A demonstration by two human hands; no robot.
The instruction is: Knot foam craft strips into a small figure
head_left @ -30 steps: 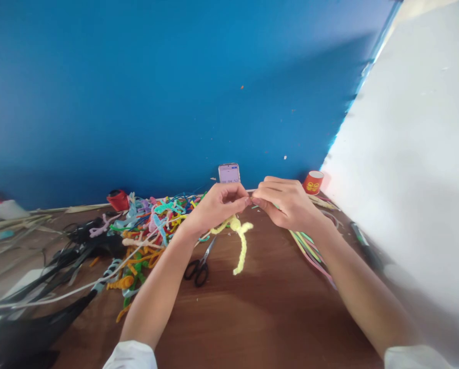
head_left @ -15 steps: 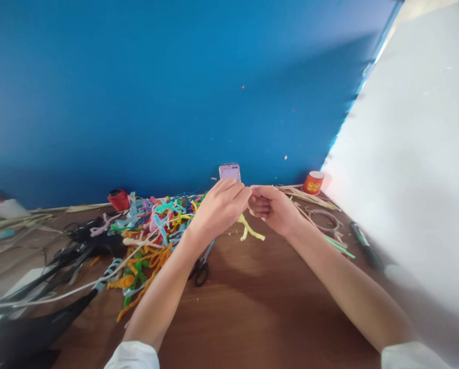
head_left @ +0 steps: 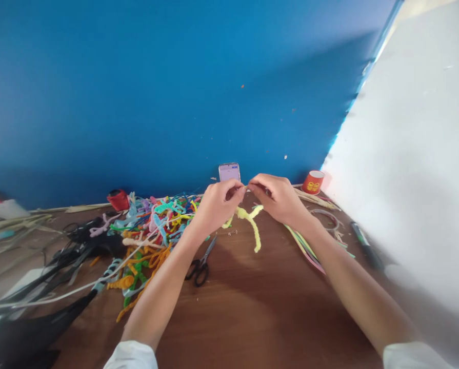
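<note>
My left hand [head_left: 220,204] and my right hand [head_left: 277,197] meet fingertip to fingertip above the table, both closed in a pinch. A pale yellow pipe cleaner [head_left: 254,225], bent into branching legs, hangs just under them. Its upper part is hidden behind my fingers, and a small yellowish bit shows between the tips. Scissors with black handles [head_left: 200,270] lie on the table beside my left forearm. Behind my left hand a phone [head_left: 229,172] leans upright against the blue wall.
A tangled heap of coloured pipe cleaners [head_left: 152,241] covers the table's left side, crossed by a white cable [head_left: 70,294]. Black straps lie further left. On the right are a red cup [head_left: 313,182], a marker [head_left: 365,246] and loose pale strands [head_left: 304,245].
My right hand has turned, its back now facing up more. The yellow pipe cleaner's legs have swung and show more fully. My left hand has shifted slightly, uncovering more of the scissors.
</note>
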